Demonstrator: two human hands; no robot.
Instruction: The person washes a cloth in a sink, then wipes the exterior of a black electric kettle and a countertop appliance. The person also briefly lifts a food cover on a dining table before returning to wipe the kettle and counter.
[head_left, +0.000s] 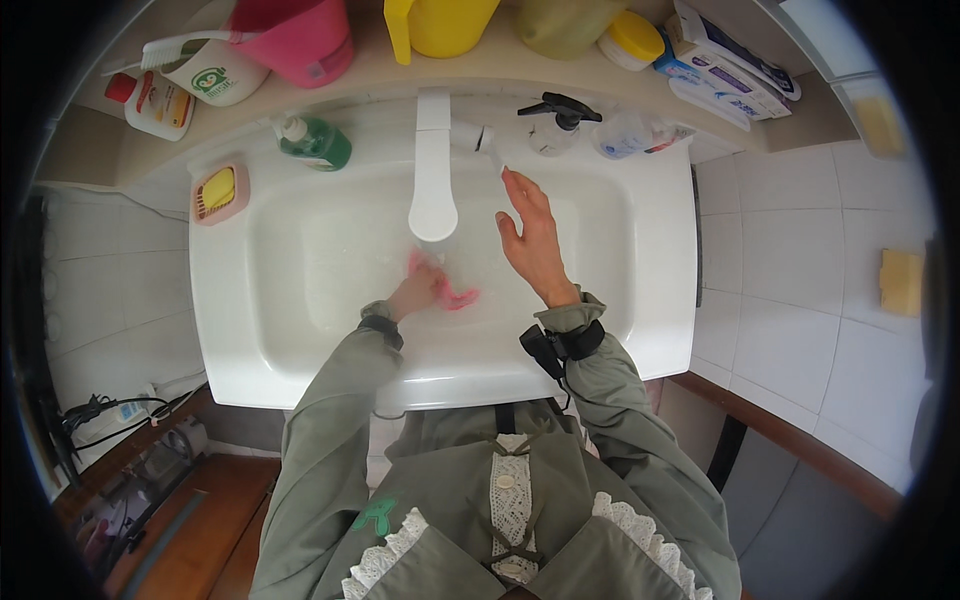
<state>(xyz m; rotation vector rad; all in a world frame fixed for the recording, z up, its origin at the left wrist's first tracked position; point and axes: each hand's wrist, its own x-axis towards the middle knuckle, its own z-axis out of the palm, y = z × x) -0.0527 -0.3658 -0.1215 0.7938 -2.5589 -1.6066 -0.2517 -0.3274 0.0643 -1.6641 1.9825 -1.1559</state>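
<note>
My left hand (418, 291) is in the white washbasin (337, 330), its fingers closed on a pink cloth (456, 297). Parts of the cloth stick out on both sides of the hand. Directly above is the spout of a white faucet (433, 180), with what looks like water below its mouth. My right hand (534, 244) is raised over the basin, holding nothing, thumb apart from the fingers. Its fingertips are at the end of the faucet's slim white lever (495, 154); whether they touch it, I cannot tell.
Along the basin's back rim stand a green soap bottle (315, 142), a black-topped pump bottle (556, 127) and a clear bottle (622, 136). A pink soap dish (238, 196) sits at the left corner. Above, a shelf (382, 79) holds a pink cup (300, 37) and yellow pitcher (450, 26).
</note>
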